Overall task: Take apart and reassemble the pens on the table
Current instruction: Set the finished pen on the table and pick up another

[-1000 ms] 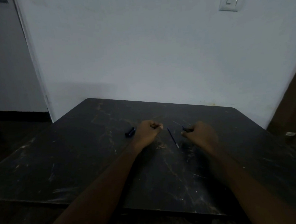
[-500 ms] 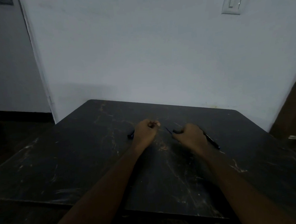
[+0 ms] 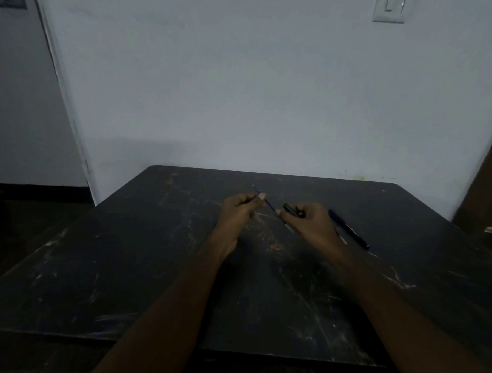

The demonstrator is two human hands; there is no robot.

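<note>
A: Changed vs a sec ago?
B: Refill up off the table now, was lying flat btwn the fists. Pinched by left hand near its far end, tip poking out past the thumb.
A: Right hand?
B: Closed on a short dark pen piece, prob. barrel or cap, can't tell which. Thumb touching refill's near end.
A: Meaning?
B: Looks like reassembly starting, refill lined up w/ that piece. Not in yet.
A: Look of the refill?
B: Thin, straight, bluish, slanting down toward right hand. Dim light, hard to read more.
A: Other pen?
B: Whole, dark, flat on table just right of right hand.
</note>
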